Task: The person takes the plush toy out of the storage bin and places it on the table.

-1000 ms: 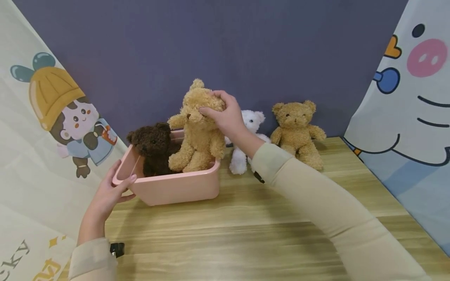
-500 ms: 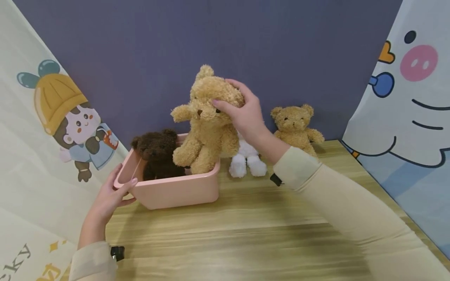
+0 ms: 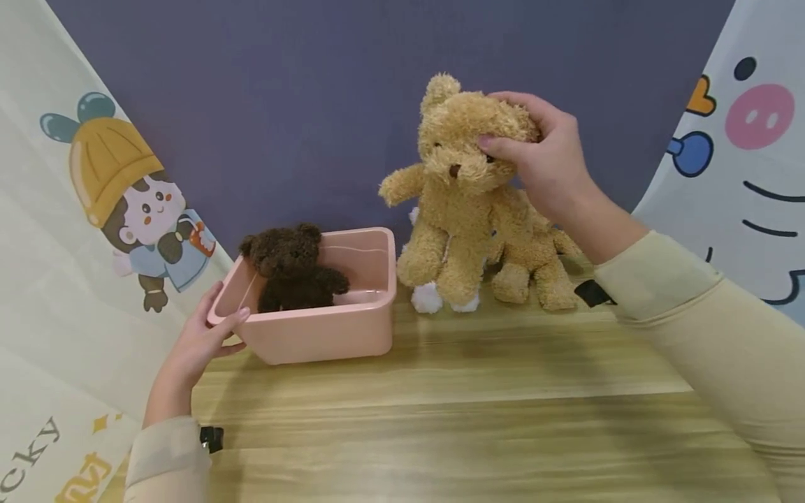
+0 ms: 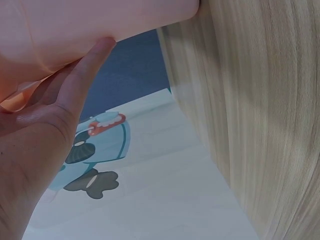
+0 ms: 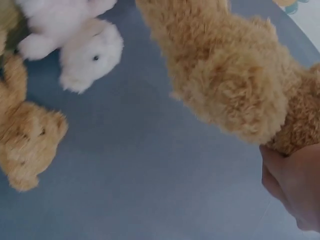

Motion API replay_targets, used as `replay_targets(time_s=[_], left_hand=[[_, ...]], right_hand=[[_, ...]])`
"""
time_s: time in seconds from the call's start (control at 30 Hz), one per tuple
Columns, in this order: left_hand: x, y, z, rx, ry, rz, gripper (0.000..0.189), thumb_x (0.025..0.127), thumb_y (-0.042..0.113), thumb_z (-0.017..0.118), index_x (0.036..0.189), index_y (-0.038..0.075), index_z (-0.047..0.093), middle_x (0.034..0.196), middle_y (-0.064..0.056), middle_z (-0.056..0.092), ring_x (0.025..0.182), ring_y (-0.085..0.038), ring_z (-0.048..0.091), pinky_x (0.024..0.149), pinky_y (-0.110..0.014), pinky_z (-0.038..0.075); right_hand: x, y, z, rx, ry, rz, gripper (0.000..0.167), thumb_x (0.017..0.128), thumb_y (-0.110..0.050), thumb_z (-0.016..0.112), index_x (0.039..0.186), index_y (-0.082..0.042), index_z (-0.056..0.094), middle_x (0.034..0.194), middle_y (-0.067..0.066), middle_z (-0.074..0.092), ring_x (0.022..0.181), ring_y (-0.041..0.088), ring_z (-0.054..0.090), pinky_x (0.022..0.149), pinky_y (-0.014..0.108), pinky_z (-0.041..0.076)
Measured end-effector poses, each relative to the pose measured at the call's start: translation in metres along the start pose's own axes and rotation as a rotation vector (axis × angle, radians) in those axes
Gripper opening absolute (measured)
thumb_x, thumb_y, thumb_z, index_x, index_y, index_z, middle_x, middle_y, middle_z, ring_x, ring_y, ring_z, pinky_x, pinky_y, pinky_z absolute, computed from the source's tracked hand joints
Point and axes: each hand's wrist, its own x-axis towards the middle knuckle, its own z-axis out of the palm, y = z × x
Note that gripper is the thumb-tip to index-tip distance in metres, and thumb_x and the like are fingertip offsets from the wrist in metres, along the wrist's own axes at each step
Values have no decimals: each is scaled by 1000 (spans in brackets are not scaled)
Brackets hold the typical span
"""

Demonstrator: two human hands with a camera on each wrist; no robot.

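My right hand (image 3: 553, 154) grips a light-brown teddy bear (image 3: 465, 202) by the side of its head, thumb across the face near one eye. The bear hangs upright to the right of the pink bin (image 3: 314, 339), its legs overlapping a white teddy bear (image 3: 426, 298) behind it. In the right wrist view the held bear (image 5: 225, 75) fills the upper right. My left hand (image 3: 198, 342) holds the bin's left front corner, thumb over the rim and fingers beneath it. Inside the bin sits a dark brown teddy bear (image 3: 295, 269), leaning at the left end.
A second light-brown teddy bear (image 3: 534, 258) sits against the dark wall (image 3: 283, 105), partly hidden by the held one. The wood-grain table (image 3: 440, 405) spreads in front. Printed cloth panels (image 3: 82, 314) stand at both sides.
My right hand has lifted the light-brown bear up out of the pink bin and carried it right, over in front of the white bear. The left hand stays on the bin corner.
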Motion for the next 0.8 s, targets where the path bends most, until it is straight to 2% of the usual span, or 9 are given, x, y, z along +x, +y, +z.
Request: replay_targets(time_s=[0.1, 0.17, 0.33, 0.43, 0.53, 0.6, 0.7, 0.77, 0.8], left_hand=[[0, 1, 0, 2, -3, -1, 100, 109, 46, 59, 170, 29, -17, 175, -33, 5, 152, -55, 36, 92, -44, 68], [-1, 1, 0, 7, -7, 0, 100, 108, 47, 59, 170, 29, -18, 175, -33, 4, 152, -56, 36, 92, -43, 68], [-1, 2, 0, 12, -14, -2, 100, 109, 48, 58, 170, 29, -18, 176, -32, 2, 151, -56, 36, 93, -44, 68], [0, 1, 0, 20, -13, -3, 100, 108, 49, 59, 170, 30, -18, 176, -31, 2, 152, -56, 37, 94, -46, 68], [2, 1, 1, 20, -14, 2, 100, 108, 49, 59, 170, 31, -17, 177, -30, 3, 151, -55, 38, 94, -47, 67], [3, 1, 1, 17, -14, 7, 100, 108, 49, 59, 170, 30, -17, 176, -30, 4, 151, -54, 39, 94, -47, 67], [3, 0, 0, 15, -8, 9, 99, 109, 47, 58, 170, 29, -17, 176, -32, 6, 150, -53, 39, 94, -46, 67], [3, 0, 0, 16, -4, 8, 98, 109, 46, 58, 171, 28, -16, 175, -32, 7, 150, -53, 39, 93, -46, 68], [3, -1, 0, 17, -1, 7, 98, 109, 45, 58, 171, 28, -16, 175, -32, 7, 150, -54, 40, 92, -45, 68]], right_hand=[[-4, 0, -10, -80, -51, 54, 50, 95, -6, 80, 142, -19, 69, 165, 4, 42, 48, 7, 44, 50, 22, 46], [-7, 4, -14, -133, -89, 96, 50, 96, -8, 79, 143, -20, 68, 162, 0, 49, 51, 4, 52, 52, 21, 47], [-19, 26, -17, -341, -188, 191, 49, 100, -16, 76, 147, -27, 64, 130, -4, 70, 75, 5, 69, 55, 28, 46], [-29, 44, -15, -460, -248, 220, 50, 103, -25, 74, 150, -29, 59, 156, -2, 52, 94, 9, 64, 65, 32, 48], [-36, 60, -14, -523, -271, 241, 51, 103, -29, 74, 151, -31, 58, 172, -1, 35, 85, 23, 50, 62, 36, 43], [-39, 69, -13, -529, -273, 255, 51, 102, -28, 74, 151, -30, 58, 173, 1, 34, 97, 22, 48, 61, 35, 43], [-40, 82, -15, -516, -278, 265, 52, 102, -25, 74, 151, -28, 58, 173, 2, 35, 90, 21, 46, 56, 33, 41], [-40, 90, -18, -514, -295, 271, 53, 103, -24, 73, 153, -26, 56, 174, 5, 32, 110, 18, 51, 65, 33, 44], [-40, 95, -20, -507, -309, 277, 53, 103, -23, 72, 154, -26, 55, 175, 5, 29, 101, 23, 53, 65, 36, 45]])
